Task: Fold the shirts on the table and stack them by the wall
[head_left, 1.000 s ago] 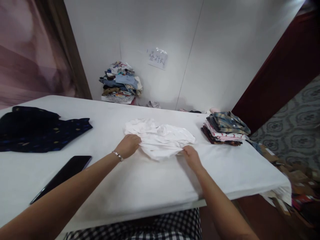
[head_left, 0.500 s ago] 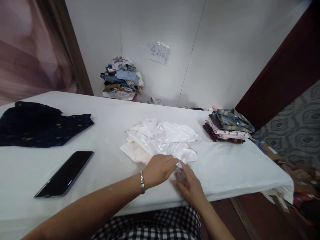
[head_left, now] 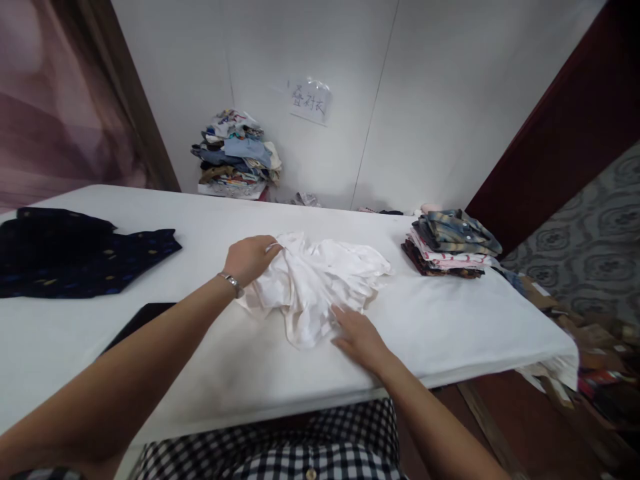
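Note:
A crumpled white garment point(head_left: 320, 283) lies in the middle of the white table point(head_left: 450, 327). My left hand point(head_left: 250, 259), with a silver bracelet on the wrist, is closed on the garment's far left part. My right hand point(head_left: 359, 335) lies flat with fingers stretched out, pressing on the garment's near edge.
A dark blue patterned garment point(head_left: 75, 257) lies at the table's left. A black phone point(head_left: 135, 323) is partly hidden under my left forearm. A stack of folded shirts point(head_left: 450, 248) stands at the right. A heap of clothes point(head_left: 235, 157) sits by the wall under a paper sign point(head_left: 310, 100).
My left hand has moved from the garment's near edge up to its far left and gripped it. The garment has bunched up. My right hand stays at the near edge.

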{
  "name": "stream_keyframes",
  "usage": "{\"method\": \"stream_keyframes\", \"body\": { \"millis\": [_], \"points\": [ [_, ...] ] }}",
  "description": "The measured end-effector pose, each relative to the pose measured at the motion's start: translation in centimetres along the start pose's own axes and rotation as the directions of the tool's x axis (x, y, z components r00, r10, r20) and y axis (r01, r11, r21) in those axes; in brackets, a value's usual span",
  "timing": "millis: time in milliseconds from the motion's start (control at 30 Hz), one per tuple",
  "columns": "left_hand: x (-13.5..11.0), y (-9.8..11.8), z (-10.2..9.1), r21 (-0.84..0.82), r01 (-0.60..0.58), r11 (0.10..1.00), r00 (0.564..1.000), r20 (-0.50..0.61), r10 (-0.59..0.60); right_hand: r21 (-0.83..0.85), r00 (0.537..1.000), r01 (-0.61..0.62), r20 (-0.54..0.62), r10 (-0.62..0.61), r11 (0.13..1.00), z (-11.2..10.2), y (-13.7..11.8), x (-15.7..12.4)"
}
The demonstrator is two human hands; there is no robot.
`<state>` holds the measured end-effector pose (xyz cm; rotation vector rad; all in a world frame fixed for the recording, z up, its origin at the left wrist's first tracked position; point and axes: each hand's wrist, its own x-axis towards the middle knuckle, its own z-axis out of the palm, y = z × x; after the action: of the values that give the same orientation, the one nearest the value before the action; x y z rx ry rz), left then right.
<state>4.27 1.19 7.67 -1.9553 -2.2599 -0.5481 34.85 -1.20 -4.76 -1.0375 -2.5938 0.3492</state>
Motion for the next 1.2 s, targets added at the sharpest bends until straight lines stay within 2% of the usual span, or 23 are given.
{"method": "stream_keyframes", "body": {
  "millis": [100,167,233,300,333,400,467,533,567,633,700,767,833,867,900,933,967,1000,1067,1100,1133,1200],
  "points": [
    [-0.3,-1.4,0.2,0.009,0.026,1.000,0.998,0.058,-0.026,-0.069,0.995,0.081,0.067,-0.076,0.994,-0.7,1.9,0.3],
    [-0.6,-1.8,0.2,-0.015,0.022,1.000,0.998,0.067,-0.021,-0.092,0.998,0.025,0.056,-0.020,0.995,-2.3,3.9,0.1],
    [-0.9,-1.9,0.3,-0.048,0.032,0.998,0.997,0.066,-0.029,-0.081,0.992,-0.121,-0.054,0.117,0.989,-4.2,5.4,-0.4],
    [-0.9,-1.6,0.4,-0.084,0.064,0.994,0.996,0.066,-0.058,0.018,0.958,-0.222,-0.183,0.221,0.975,-5.5,5.4,-1.0],
    [-0.8,-1.4,0.5,-0.102,0.080,0.992,0.995,0.066,-0.073,0.090,0.951,-0.212,-0.213,0.226,0.973,-5.8,4.7,-1.2],
    [-0.5,-0.7,0.7,-0.132,0.093,0.987,0.995,0.057,-0.086,0.202,0.978,-0.078,-0.176,0.115,0.976,-5.3,1.8,-1.3],
    [0.1,0.1,0.8,-0.146,0.087,0.985,0.996,0.034,-0.083,0.213,0.993,0.119,-0.046,-0.112,0.970,-3.7,-1.9,-0.8],
    [0.8,0.9,0.8,-0.150,0.076,0.986,0.997,0.014,-0.075,0.150,0.964,0.238,0.082,-0.252,0.960,-1.6,-5.2,0.4],
    [1.2,1.2,0.7,-0.148,0.073,0.986,0.997,0.005,-0.073,0.107,0.954,0.255,0.137,-0.268,0.961,-0.6,-6.3,1.3],
    [1.8,1.5,0.3,-0.130,0.067,0.989,0.998,0.001,-0.068,0.018,0.953,0.211,0.220,-0.210,0.977,0.8,-7.3,3.0],
    [2.1,1.3,-0.1,-0.089,0.064,0.994,0.998,0.014,-0.063,-0.038,0.956,0.143,0.264,-0.128,0.989,0.9,-6.7,4.1],
    [2.2,0.7,-0.5,-0.052,0.037,0.998,0.999,0.038,-0.035,0.018,0.958,0.142,0.250,-0.142,0.990,-0.4,-5.0,4.2],
    [1.7,-0.1,-0.7,-0.038,-0.018,0.999,0.998,0.067,0.021,0.196,0.970,0.171,0.138,-0.200,0.965,-2.8,-2.5,3.0],
    [1.3,-0.6,-0.7,-0.041,-0.054,0.998,0.994,0.089,0.057,0.309,0.983,0.161,0.038,-0.182,0.937,-4.3,-1.2,2.0],
    [0.7,-0.9,-0.5,-0.049,-0.094,0.994,0.988,0.118,0.100,0.417,0.992,0.118,-0.080,-0.093,0.901,-5.9,0.2,0.9],
    [0.0,-1.1,-0.1,-0.059,-0.138,0.989,0.978,0.150,0.145,0.529,0.978,0.067,-0.203,0.049,0.846,-7.4,1.7,-0.2],
    [-1.0,-1.1,0.3,-0.071,-0.186,0.980,0.963,0.185,0.196,0.638,0.922,0.054,-0.327,0.207,0.768,-8.8,3.0,-1.3],
    [-2.0,-1.1,0.9,-0.086,-0.240,0.967,0.943,0.217,0.253,0.728,0.842,0.089,-0.419,0.339,0.680,-10.0,4.3,-2.3],
    [-4.1,-0.6,2.2,-0.115,-0.352,0.929,0.891,0.263,0.371,0.837,0.716,0.164,-0.465,0.520,0.523,-11.4,6.4,-3.9],
    [-5.2,-0.3,2.9,-0.118,-0.392,0.912,0.870,0.275,0.410,0.865,0.677,0.185,-0.457,0.577,0.467,-11.7,7.2,-4.5],
    [-6.1,-0.2,3.5,-0.112,-0.413,0.904,0.859,0.282,0.428,0.886,0.654,0.185,-0.435,0.619,0.426,-11.7,7.9,-4.9],
    [-7.4,-0.3,4.4,-0.064,-0.398,0.915,0.874,0.276,0.399,0.915,0.623,0.147,-0.381,0.683,0.376,-11.0,8.8,-5.2]
  ]
}}
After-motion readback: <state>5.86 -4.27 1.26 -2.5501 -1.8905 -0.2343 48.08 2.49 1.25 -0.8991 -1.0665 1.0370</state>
